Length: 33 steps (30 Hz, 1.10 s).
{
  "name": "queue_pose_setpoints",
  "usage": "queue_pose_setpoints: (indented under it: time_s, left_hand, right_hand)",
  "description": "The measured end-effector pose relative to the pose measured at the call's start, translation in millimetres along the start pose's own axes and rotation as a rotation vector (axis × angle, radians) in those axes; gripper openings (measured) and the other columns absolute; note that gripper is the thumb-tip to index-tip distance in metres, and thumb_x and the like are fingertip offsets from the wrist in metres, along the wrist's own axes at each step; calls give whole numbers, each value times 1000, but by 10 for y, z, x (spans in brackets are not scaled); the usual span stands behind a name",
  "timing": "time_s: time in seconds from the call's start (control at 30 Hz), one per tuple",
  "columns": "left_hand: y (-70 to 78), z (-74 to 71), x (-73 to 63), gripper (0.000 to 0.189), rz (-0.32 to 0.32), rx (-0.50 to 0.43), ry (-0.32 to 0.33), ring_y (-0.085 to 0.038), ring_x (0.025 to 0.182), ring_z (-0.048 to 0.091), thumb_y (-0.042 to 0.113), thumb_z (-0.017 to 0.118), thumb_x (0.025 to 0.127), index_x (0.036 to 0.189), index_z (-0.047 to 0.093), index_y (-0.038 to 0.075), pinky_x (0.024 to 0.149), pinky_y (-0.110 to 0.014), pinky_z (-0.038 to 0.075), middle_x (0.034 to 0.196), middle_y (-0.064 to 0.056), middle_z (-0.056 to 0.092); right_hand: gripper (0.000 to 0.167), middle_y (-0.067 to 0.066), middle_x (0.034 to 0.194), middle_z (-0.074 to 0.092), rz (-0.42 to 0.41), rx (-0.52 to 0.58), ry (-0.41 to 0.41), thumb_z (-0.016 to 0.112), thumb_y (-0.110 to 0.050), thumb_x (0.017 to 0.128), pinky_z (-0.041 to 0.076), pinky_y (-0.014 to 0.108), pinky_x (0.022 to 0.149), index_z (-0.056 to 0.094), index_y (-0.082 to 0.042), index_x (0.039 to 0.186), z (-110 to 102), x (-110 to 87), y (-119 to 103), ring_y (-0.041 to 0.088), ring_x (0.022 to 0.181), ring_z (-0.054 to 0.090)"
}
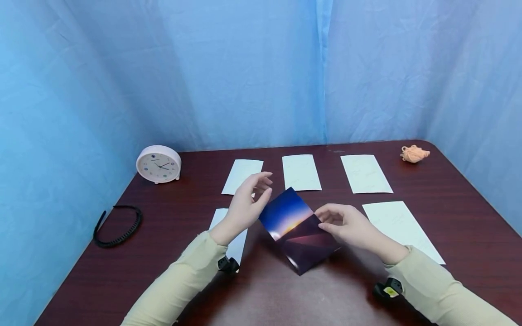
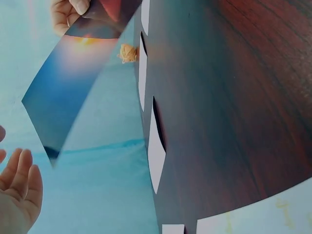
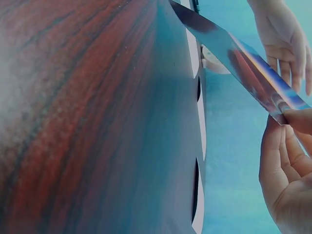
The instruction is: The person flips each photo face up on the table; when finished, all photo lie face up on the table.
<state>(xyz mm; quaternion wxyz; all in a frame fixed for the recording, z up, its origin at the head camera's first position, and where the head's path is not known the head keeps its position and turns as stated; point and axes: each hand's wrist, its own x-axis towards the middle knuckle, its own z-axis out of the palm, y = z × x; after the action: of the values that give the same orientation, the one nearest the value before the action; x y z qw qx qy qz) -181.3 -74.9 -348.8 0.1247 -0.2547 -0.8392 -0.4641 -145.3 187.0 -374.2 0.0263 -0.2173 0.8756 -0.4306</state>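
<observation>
A glossy photo print [image 1: 302,235] of a blue sky over a dark red landscape is held up above the table, tilted with one corner toward the front. My right hand [image 1: 346,226] pinches its right edge between thumb and fingers, as the right wrist view also shows on the print [image 3: 253,73]. Beside the print's upper left edge is my left hand [image 1: 248,199], its fingers loosely bent with nothing in them. In the left wrist view a gap shows between the left hand [image 2: 19,190] and the print's lower corner.
Several white sheets lie on the dark wooden table, among them a sheet [image 1: 302,173] at the back middle and a sheet [image 1: 401,228] at right. A white clock [image 1: 159,164] and a black headband [image 1: 118,237] are at left, peach yarn [image 1: 414,154] at back right. Blue curtains [image 1: 244,77] surround the table.
</observation>
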Motion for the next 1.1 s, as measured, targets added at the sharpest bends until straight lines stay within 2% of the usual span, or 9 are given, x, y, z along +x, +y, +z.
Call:
queue_pose_setpoints:
  time_s: [0.13, 0.33, 0.5, 0.63, 0.77, 0.9, 1.0, 1.1]
  left_hand:
    - [-36, -23, -24, 38, -51, -77, 58, -23, 99, 60, 8, 55, 95, 132, 49, 6, 76, -36, 52, 114, -12, 59]
    - [-94, -37, -68, 40, -101, -147, 83, -28, 104, 59, 6, 53, 95, 134, 45, 4, 88, -42, 51, 116, -18, 57]
    - [-127, -9, -98, 41, -151, -197, 64, -27, 106, 58, 8, 54, 95, 135, 43, 4, 89, -41, 50, 116, -16, 56]
    - [-108, 42, -103, 43, -190, -229, 40, -26, 104, 58, 9, 56, 94, 135, 44, 6, 89, -41, 50, 116, -14, 57]
    - [-63, 103, -96, 42, -221, -262, 15, -26, 102, 59, 9, 58, 93, 133, 45, 5, 87, -37, 52, 114, -15, 57]
    - [-20, 171, -89, 42, -250, -355, -13, -30, 98, 60, 4, 58, 92, 132, 45, 1, 84, -34, 54, 112, -20, 56]
    - [6, 217, -79, 43, -279, -426, -27, -30, 95, 61, 0, 58, 91, 132, 45, 0, 85, -40, 54, 109, -23, 56]
    - [19, 254, -70, 42, -292, -444, -28, -24, 89, 61, 0, 59, 91, 131, 46, 0, 84, -48, 53, 105, -21, 57]
  right_hand:
    - [18, 5, 95, 66, 28, 21, 51, 66, -6, 87, 51, 24, 74, 65, -5, 105, -25, -7, 0, 8, 83, 60]
    - [23, 14, 93, 65, 59, 144, 135, 64, -2, 87, 51, 25, 56, 61, 3, 109, -33, -16, 20, 5, 74, 60]
    - [24, 5, 89, 64, 51, 206, 238, 62, 2, 87, 53, 22, 59, 59, 7, 111, -17, -10, 36, -1, 73, 60]
    - [27, -1, 88, 64, 98, 243, 290, 63, -2, 89, 55, 22, 62, 58, 7, 114, -22, -6, 14, -2, 75, 61]
    - [30, -10, 87, 61, 133, 281, 313, 62, -4, 90, 55, 22, 64, 56, 7, 117, -23, -5, -6, -4, 77, 61]
    - [32, -6, 89, 61, 161, 310, 314, 61, -6, 91, 55, 21, 65, 54, 7, 120, -24, -11, -28, -4, 78, 61]
    - [33, -2, 91, 61, 176, 324, 307, 61, -7, 92, 55, 21, 66, 53, 6, 121, -21, -15, -36, -3, 78, 61]
    - [34, 0, 92, 61, 186, 317, 301, 61, -9, 92, 56, 22, 67, 53, 6, 122, -18, -18, -33, -3, 79, 61]
